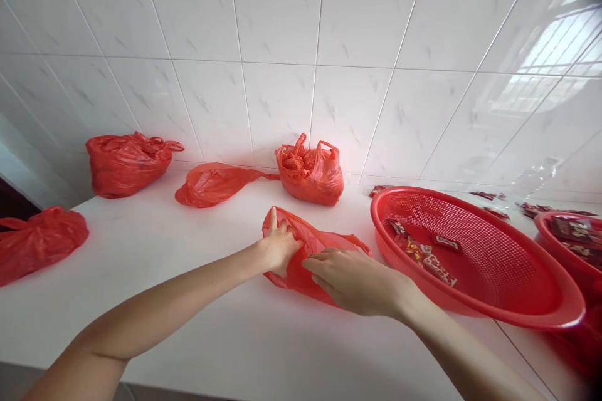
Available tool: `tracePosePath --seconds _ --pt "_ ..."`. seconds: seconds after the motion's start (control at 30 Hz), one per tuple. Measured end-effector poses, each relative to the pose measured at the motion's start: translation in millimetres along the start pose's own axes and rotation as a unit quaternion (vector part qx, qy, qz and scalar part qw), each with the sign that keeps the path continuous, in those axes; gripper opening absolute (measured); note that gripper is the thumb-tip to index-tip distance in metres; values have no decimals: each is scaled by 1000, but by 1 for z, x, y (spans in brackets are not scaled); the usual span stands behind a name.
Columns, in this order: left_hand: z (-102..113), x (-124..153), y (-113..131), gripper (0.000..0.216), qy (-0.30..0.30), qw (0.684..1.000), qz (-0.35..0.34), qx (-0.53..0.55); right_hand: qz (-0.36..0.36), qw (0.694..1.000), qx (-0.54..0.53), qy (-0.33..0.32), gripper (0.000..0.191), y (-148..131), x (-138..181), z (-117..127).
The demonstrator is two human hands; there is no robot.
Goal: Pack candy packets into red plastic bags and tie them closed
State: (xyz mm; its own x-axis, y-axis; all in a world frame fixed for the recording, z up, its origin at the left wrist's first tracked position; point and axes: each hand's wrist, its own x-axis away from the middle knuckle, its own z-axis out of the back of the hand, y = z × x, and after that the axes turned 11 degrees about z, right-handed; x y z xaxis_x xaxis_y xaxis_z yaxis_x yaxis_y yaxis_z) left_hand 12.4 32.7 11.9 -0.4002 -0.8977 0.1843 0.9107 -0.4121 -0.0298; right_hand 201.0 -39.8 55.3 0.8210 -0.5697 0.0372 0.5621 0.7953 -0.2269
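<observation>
A thin red plastic bag (301, 276) lies loose on the white counter in front of me. My left hand (281, 245) is at the bag's left end, its index finger stretched up along the far edge and its other fingers curled into the film. Over the bag's right part, my right hand (355, 276) reaches in from the right, palm down. Its fingers point left, stretched out and touching or just above the film. The bag's inside is partly hidden by both hands. Close by on the right stands a red perforated plastic basket (498, 232) with a few wrapped snack packets (439, 269) in it.
Filled red bags stand at the wall (310, 178), at the back left (126, 166) and at the left edge (44, 244). A flat red bag (211, 185) lies between. Another basket (548, 225) with packets is at far right, near a clear plastic bottle (533, 182).
</observation>
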Motion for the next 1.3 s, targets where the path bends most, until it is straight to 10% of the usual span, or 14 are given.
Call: tracePosePath --seconds 0.63,0.9,1.13,1.3 --pt "-1 18 -14 22 13 988 43 -149 -240 936 198 -165 38 46 -23 -23" --pt "0 23 0 32 2 992 33 -119 -234 924 218 -208 34 40 -23 -31" --pt "2 16 13 28 61 994 7 -95 -143 967 200 -73 19 23 -25 -25" --pt "0 13 11 14 44 996 -24 -73 -153 961 199 -111 55 41 -26 -38"
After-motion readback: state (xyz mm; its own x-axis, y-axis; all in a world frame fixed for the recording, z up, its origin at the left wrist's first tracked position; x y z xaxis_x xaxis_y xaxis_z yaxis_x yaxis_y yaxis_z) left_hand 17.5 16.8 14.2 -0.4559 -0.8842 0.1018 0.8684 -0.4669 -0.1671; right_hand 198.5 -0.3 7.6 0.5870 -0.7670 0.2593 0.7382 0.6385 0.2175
